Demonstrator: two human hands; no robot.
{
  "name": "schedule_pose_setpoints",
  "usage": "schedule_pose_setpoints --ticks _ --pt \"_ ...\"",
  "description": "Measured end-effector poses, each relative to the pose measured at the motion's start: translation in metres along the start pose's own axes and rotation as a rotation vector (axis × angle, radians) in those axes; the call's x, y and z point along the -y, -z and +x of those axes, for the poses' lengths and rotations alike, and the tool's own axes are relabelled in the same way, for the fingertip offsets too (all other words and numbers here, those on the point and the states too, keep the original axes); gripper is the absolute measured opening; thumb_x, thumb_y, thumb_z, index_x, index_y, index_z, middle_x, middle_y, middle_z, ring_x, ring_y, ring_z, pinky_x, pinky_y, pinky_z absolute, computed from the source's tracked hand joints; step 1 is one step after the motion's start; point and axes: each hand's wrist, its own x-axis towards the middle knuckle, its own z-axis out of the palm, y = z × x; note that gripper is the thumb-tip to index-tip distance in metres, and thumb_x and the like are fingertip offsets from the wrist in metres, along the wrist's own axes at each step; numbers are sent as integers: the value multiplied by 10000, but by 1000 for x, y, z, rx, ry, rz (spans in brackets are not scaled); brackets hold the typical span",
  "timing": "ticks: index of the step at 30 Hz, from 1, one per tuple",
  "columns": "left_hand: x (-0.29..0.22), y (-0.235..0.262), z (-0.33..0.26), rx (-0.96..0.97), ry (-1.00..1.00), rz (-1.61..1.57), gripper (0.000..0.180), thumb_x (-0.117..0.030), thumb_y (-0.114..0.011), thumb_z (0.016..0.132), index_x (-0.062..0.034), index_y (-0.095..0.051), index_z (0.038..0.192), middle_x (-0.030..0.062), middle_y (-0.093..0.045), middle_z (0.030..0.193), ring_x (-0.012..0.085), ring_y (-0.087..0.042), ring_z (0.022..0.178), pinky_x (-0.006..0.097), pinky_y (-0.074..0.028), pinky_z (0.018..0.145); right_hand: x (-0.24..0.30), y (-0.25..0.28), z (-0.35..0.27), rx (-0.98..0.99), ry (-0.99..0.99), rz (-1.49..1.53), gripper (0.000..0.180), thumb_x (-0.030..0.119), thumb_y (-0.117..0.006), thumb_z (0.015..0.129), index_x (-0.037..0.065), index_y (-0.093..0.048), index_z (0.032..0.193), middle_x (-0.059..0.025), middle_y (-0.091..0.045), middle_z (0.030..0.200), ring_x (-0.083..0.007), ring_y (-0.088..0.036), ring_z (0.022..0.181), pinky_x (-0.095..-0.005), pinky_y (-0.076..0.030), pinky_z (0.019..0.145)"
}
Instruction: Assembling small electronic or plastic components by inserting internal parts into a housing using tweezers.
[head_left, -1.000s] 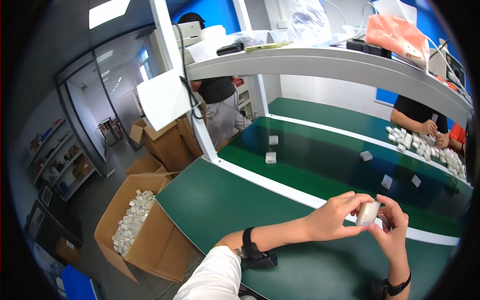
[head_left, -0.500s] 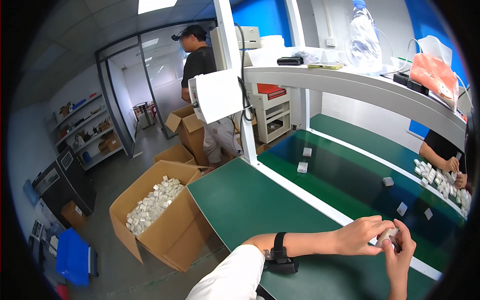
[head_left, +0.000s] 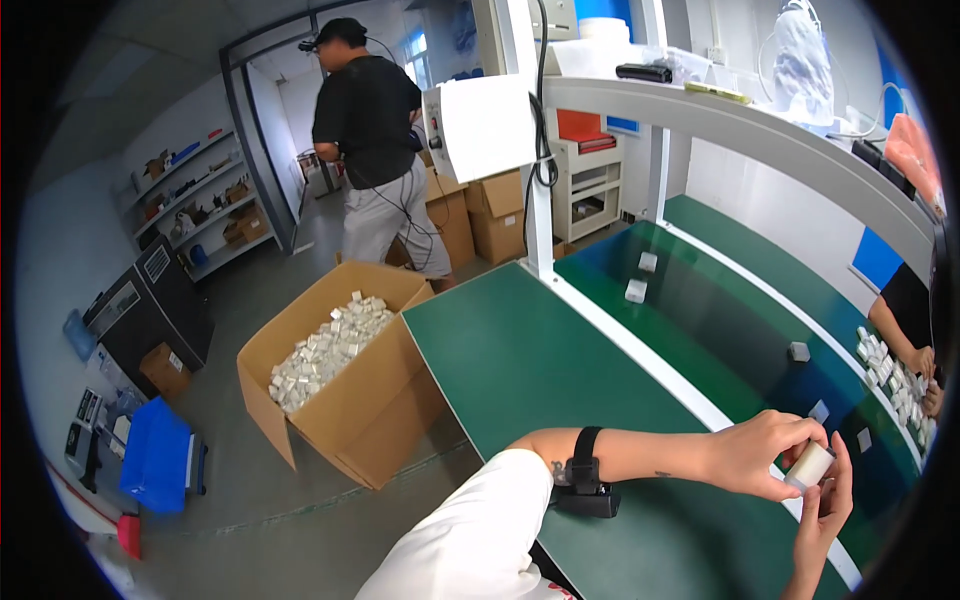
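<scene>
Here, white block (head_left: 811, 466) between the fingers (head_left: 842, 482).

From where I stand, grey floor (head_left: 330, 530) spreads at seven o'clock, and a pale wall (head_left: 60, 280) rises at nine. Open shelves (head_left: 190, 200) and a dark door frame (head_left: 262, 170) stand at ten, a bright window (head_left: 418, 60) shows past eleven, a white cabinet (head_left: 558, 185) at one, and a white wall (head_left: 735, 160) at two.

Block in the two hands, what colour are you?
The block is creamy white; it shows best in the head view.
</scene>
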Motion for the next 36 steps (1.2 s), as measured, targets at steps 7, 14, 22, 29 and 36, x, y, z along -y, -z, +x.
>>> schedule_pose_setpoints --ticks 7,14,22,29,36 --pt "3 3 1 -23 47 -135 510 -131 -755 661 19 -507 1081 114 -592 792 215 -582 696 317 -506 661 -11 -8 4 1 216 84 746 394 -618 922 -19 -314 1465 -149 -546 1283 -193 -576 1112 -281 -441 893" --pt "3 1 0 6 -25 -78 506 -143 -770 651 33 -518 1054 114 -605 788 216 -574 710 331 -497 662 -34 0 -6 -33 142 39 668 314 -591 950 -30 -313 1452 -165 -499 1349 -229 -543 1185 -327 -429 966" --pt "5 -4 -2 -62 -40 -125 504 -142 -779 628 39 -533 1029 130 -630 802 253 -566 756 348 -473 646 -35 -1 -2 -17 173 26 635 300 -527 983 -43 -289 1460 -172 -406 1448 -271 -467 1292 -382 -374 1059" --pt "27 -23 -7 -13 -218 452 597 -141 -826 592 60 -534 1073 159 -617 900 273 -495 800 357 -448 681 -13 -6 5 31 98 -245 540 187 -556 991 17 -367 1468 -96 -477 1435 -179 -554 1105 -285 -477 859" --pt "35 -14 4 -135 -291 380 699 -353 -929 441 -45 -641 998 123 -541 955 278 -480 898 386 -431 738 -54 18 -1 -54 -259 520 548 177 -512 909 -44 -420 1403 -202 -602 1206 -231 -666 801 -234 -510 556"
